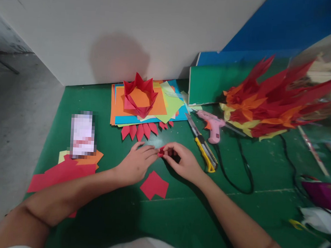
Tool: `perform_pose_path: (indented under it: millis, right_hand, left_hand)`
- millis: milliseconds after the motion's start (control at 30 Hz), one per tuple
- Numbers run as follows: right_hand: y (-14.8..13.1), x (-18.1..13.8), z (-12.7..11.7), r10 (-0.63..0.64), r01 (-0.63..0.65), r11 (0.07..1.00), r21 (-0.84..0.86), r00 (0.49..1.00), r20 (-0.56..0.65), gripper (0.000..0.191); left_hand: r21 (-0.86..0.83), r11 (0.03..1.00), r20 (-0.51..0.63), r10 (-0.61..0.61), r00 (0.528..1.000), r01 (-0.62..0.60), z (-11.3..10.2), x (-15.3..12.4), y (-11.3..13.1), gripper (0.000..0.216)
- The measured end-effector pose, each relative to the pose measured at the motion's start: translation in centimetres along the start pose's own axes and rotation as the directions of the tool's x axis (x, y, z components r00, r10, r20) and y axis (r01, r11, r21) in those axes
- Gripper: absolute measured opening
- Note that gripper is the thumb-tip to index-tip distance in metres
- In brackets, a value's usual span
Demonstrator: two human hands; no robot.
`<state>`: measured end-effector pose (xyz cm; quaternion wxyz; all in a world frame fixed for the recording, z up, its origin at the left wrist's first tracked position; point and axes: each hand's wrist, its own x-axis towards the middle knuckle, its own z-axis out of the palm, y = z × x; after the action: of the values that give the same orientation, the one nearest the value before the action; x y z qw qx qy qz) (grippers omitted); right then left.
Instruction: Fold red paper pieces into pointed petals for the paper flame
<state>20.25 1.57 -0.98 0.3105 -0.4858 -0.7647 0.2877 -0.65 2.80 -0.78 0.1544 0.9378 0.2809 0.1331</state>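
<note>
Between my hands is a small folded piece of red paper (161,152), partly covered by fingertips. My right hand (183,161) pinches it with thumb and fingers from the right. From the left, the fingers of my left hand (139,162) are pressed together, their tips gripping its other edge. Two or so overlapping red paper squares (154,185) lie flat just below the hands. Beyond the hands, several folded red paper petals (139,132) are lined up in a row. A red pointed paper ring (140,96) rests on a stack of coloured sheets (118,106).
Right of my hands lie a yellow box cutter (203,148) and a pink glue gun (212,124) with a black cord. Red and orange paper flowers (272,103) fill the far right. A blurred-out phone-like object (83,134) and red paper sheets (65,174) lie left on the green table (218,223).
</note>
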Motion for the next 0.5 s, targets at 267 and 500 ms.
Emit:
perform_pose_path:
  millis: [267, 500]
  right_hand:
    - [-0.55, 0.17, 0.38, 0.078, -0.077, 0.996, 0.036, 0.997, -0.016, 0.014]
    - [-0.63, 0.21, 0.50, 0.100, -0.099, 0.993, 0.058, 0.995, -0.013, 0.018]
  left_hand:
    - [0.037, 0.999, 0.038, 0.021, 0.999, -0.023, -0.04, 0.00, -0.04, 0.047]
    - [0.047, 0.999, 0.036, 0.022, 0.999, -0.024, 0.03, -0.06, -0.03, 0.048]
